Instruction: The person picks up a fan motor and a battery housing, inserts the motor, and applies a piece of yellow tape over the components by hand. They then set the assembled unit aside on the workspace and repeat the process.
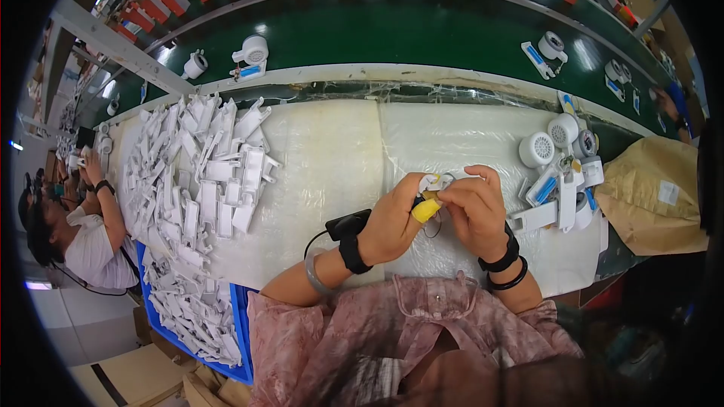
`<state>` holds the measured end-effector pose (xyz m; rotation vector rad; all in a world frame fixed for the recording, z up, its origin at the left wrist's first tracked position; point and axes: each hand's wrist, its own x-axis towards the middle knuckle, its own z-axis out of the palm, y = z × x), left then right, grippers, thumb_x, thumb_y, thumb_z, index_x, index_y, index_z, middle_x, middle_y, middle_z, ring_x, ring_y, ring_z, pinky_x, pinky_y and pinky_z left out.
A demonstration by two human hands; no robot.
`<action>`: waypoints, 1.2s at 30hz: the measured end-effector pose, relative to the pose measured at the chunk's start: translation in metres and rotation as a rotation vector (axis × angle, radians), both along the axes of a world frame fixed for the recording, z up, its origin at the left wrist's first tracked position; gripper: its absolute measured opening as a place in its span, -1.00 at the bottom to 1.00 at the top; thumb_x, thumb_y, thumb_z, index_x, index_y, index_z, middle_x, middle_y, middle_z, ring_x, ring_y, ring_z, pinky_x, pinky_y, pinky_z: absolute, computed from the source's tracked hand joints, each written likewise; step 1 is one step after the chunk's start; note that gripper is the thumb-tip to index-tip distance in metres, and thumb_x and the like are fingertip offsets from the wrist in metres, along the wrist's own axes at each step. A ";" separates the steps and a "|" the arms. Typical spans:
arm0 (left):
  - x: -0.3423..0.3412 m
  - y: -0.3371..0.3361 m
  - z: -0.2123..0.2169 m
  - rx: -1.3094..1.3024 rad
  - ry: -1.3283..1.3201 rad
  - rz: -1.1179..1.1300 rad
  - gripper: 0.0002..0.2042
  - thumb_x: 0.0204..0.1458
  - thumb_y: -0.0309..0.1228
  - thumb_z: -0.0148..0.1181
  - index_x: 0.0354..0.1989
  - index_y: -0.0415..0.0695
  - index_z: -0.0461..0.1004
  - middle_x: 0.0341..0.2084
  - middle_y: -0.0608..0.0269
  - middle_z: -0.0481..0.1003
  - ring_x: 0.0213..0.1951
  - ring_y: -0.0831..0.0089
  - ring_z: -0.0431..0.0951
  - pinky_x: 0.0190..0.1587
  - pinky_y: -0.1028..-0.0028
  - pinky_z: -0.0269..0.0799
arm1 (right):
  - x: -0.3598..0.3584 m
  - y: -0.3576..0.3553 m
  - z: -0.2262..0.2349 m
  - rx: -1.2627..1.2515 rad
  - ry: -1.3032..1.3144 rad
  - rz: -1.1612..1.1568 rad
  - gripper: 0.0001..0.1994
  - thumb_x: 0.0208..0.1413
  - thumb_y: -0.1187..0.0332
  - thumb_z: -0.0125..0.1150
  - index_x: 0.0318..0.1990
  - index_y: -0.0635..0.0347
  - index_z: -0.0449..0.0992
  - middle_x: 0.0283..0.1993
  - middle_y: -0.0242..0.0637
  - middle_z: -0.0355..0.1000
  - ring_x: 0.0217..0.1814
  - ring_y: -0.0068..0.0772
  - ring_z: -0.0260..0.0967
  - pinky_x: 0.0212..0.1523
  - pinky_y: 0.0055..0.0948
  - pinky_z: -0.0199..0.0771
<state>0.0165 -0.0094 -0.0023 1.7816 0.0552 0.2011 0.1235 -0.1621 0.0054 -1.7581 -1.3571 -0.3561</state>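
Observation:
My left hand (pixel 392 220) is closed around a small white part (pixel 431 183) above the plastic-covered worktop. A yellow piece (pixel 426 210), like tape or a wrapped block, sticks out beside its thumb. Against the same part, my right hand (pixel 477 211) has its thumb and a finger pinched together, while another finger is raised. What lies between those right fingertips is too small to make out. A thin dark wire hangs below the fingers. Black bands circle both wrists, and a dark box-shaped device (pixel 348 224) with a cable sits at the left wrist.
White plastic housings (pixel 219 173) lie heaped to the left, with more in a blue crate (pixel 243 324) below. Round white fan-like units (pixel 537 149) and a brown paper bag (pixel 650 192) are at right. Beyond runs a green conveyor (pixel 392 30) carrying similar units. Another person (pixel 94 237) works far left.

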 end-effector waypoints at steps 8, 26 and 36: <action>-0.001 0.000 0.001 0.043 -0.002 0.026 -0.73 0.19 -0.44 0.00 0.03 -0.21 0.26 -0.26 -0.05 0.46 -0.26 -0.04 0.53 -0.24 0.25 0.43 | -0.004 0.003 0.000 0.018 0.016 -0.004 -0.71 -0.20 0.67 0.32 -0.26 0.18 0.54 -0.34 -0.35 0.46 -0.29 -0.34 0.43 0.06 -0.14 0.35; 0.001 0.002 0.006 -0.038 0.182 -0.098 -0.66 0.16 -0.46 0.06 0.07 -0.27 0.20 -0.22 -0.10 0.42 -0.19 -0.05 0.46 -0.16 0.24 0.38 | 0.004 0.001 0.001 0.044 -0.014 0.101 -0.72 -0.28 0.64 0.35 -0.32 0.23 0.52 -0.36 -0.30 0.47 -0.33 -0.30 0.43 0.03 -0.14 0.45; -0.001 0.000 0.000 0.042 0.067 -0.039 -0.70 0.18 -0.44 0.06 0.04 -0.26 0.25 -0.27 -0.06 0.43 -0.26 0.05 0.50 -0.22 0.29 0.40 | -0.001 0.002 0.000 0.041 0.007 0.082 -0.72 -0.26 0.66 0.34 -0.29 0.23 0.51 -0.38 -0.30 0.45 -0.34 -0.30 0.42 0.10 -0.08 0.42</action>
